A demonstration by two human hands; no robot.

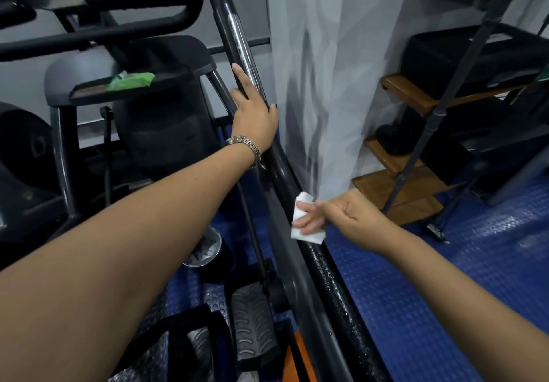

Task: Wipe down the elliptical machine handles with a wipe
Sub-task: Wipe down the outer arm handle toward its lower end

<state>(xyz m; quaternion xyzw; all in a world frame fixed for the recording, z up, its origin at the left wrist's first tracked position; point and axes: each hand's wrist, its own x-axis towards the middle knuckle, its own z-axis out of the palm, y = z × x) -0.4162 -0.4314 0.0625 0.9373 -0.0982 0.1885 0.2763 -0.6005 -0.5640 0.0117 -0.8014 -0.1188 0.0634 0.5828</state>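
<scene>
A folded white wipe (306, 227) is held in the right hand (344, 215), pinched between the curled fingers and the thumb, and is pressed against the right side of the long dark handle (285, 173) of the elliptical machine. The wipe lies at the fingertips, between the hand and the bar, roughly halfway along the visible length of the handle. Below the wipe, the surface of the bar is seen to be covered with water droplets (326, 274). Higher up the same handle, the left hand (255, 117) is laid over the bar, just below its shiny chrome section (240, 40). Its forefinger and thumb are stretched straight along the bar, while the other fingers are hidden behind it, so whether the bar is gripped cannot be told. A metal watch (243, 143) is worn on the left wrist. The two hands are set well apart along the handle. A green packet (130, 81) is seen lying on the machine's tray (89, 92) to the left. A grey foot pedal (252, 322) is seen below, above the blue studded floor (445, 292), and a pale curtain (320, 84) hangs just beyond the handle.
</scene>
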